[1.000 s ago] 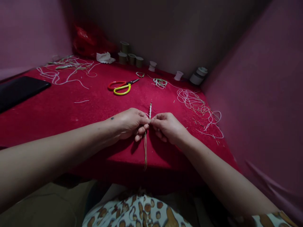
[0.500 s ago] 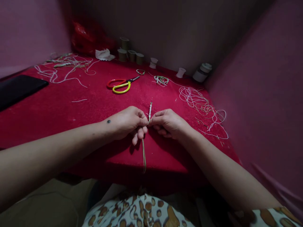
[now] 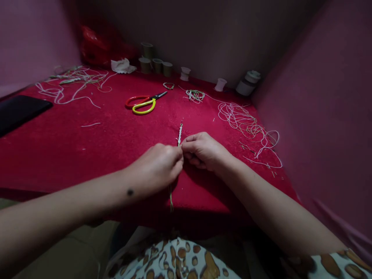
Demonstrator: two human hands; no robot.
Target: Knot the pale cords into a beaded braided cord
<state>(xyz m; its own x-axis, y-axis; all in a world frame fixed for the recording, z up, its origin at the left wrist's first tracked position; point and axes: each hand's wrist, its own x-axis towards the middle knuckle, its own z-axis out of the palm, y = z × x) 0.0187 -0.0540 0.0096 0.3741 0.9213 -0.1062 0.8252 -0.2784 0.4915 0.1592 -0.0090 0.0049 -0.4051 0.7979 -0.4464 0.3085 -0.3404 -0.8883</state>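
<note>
A narrow braided white-and-green cord [image 3: 179, 134] runs up the red cloth from between my fingers, its far end at a small loop. My right hand [image 3: 203, 150] pinches at the lower end of the braid. My left hand [image 3: 162, 164] is closed beside it, back of the hand upward, its fingertips touching near the same spot; the strand inside is mostly hidden. Loose green cord ends [image 3: 171, 197] hang below my left hand toward the table's front edge.
Scissors [image 3: 144, 104] with red and yellow handles lie beyond my hands. Tangled cord [image 3: 238, 120] spreads at right, another tangle [image 3: 78, 83] at back left. Thread spools [image 3: 167, 69] and a bottle [image 3: 248, 83] line the back. A dark phone-like slab [image 3: 23, 112] lies at left.
My left hand has turned over, back upward, and its wrist has dropped toward me. My right hand keeps its pinch. The whole view has shifted slightly.
</note>
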